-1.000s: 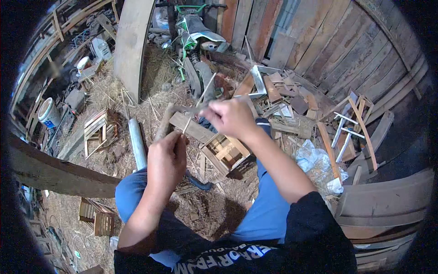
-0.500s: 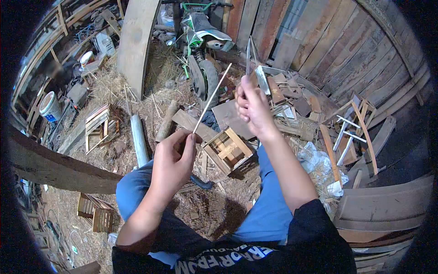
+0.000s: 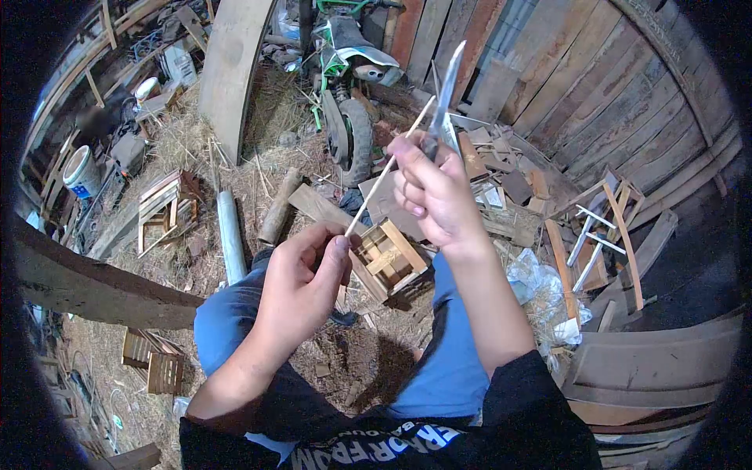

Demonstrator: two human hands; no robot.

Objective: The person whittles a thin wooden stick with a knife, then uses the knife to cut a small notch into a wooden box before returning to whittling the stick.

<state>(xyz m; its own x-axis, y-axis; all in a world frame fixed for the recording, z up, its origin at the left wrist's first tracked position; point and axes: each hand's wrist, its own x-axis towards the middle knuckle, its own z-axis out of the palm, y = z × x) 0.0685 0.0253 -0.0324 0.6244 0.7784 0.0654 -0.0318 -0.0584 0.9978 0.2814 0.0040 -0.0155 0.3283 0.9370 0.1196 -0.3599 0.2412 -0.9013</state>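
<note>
Pinched between the thumb and fingers of my left hand (image 3: 307, 274) is a thin wooden stick (image 3: 374, 190), slanting up and to the right. My right hand (image 3: 435, 186) is closed around a knife, its handle mostly hidden in the fist. The shiny knife blade (image 3: 449, 84) points upward. Near its upper end the stick overlaps my right thumb and runs close beside the blade. Below the hands, between my knees, sits a small slatted wooden crate (image 3: 407, 249) with crossed wooden pieces inside.
More small slatted crates (image 3: 166, 373) lie at the lower left, and another (image 3: 166, 205) on the left. A motorbike (image 3: 348, 70) stands ahead. Wood scraps (image 3: 509, 168) pile at the right by a plank wall (image 3: 580, 86). A thick beam (image 3: 102, 274) crosses the left side.
The knife has turned so its blade shows broader and leans right. My left hand and the stick have shifted right, bringing the stick's upper end up beside my right hand.
</note>
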